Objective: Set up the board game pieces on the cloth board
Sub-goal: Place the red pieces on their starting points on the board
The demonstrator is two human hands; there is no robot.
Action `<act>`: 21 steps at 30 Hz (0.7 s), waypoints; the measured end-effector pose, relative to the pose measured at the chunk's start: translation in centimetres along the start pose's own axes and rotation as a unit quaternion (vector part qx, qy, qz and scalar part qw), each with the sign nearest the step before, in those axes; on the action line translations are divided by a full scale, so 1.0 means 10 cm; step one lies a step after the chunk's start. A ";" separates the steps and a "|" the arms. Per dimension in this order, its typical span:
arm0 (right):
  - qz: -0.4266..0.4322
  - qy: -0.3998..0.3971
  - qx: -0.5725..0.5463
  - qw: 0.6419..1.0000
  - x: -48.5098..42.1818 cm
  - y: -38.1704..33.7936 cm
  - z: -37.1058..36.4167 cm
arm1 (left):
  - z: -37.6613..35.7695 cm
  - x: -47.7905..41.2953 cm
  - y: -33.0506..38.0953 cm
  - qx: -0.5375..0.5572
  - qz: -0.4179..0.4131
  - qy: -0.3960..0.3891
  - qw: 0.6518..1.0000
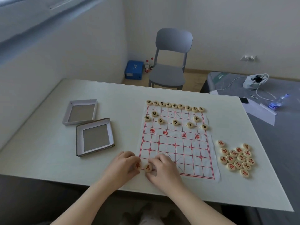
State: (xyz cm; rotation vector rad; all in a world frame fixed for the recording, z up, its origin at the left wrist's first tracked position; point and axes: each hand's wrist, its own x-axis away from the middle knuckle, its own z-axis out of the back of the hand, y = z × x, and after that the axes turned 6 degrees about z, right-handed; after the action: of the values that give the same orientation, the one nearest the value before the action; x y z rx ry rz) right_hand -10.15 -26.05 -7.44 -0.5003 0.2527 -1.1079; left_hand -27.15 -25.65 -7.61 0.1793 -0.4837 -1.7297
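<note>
A white cloth board (176,142) with red grid lines lies on the table. Black-lettered wooden discs (175,105) fill its far rows. Several red-lettered discs (236,158) lie in a loose heap on the table right of the cloth. At the cloth's near left corner my left hand (122,166) pinches a red-lettered disc (138,165). Just right of it my right hand (164,171) holds a second red-lettered disc (148,168) between its fingertips, both discs on the nearest line.
Two shallow open box halves (81,112) (95,137) sit on the pale table (48,159) left of the cloth. A grey chair (169,62) stands beyond the far edge. At the right, a grey surface carries a pouch, cables and a water bottle (277,102).
</note>
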 end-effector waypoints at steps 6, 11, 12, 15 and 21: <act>-0.003 -0.001 -0.011 1.000 -0.01 0.00 0.01 | 0.01 0.00 -0.04 0.009 0.008 -0.015 1.000; -0.007 -0.002 -0.014 1.000 -0.01 0.01 0.00 | 0.06 0.00 0.00 0.002 0.021 -0.038 0.999; -0.009 -0.006 -0.021 1.000 0.00 0.01 0.00 | 0.07 0.01 0.01 0.001 0.026 -0.046 0.999; -0.023 -0.004 -0.066 0.998 0.02 0.03 0.07 | 0.16 -0.01 0.08 0.038 0.061 -0.071 0.995; -0.075 0.061 -0.100 0.990 0.10 0.32 0.38 | 0.29 -0.28 0.50 0.067 0.012 -0.014 0.998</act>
State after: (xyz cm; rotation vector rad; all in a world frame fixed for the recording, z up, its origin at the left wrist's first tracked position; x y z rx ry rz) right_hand -5.56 -24.91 -5.74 -0.6386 0.4435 -1.2679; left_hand -23.15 -23.03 -3.38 0.2453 -0.6205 -1.6780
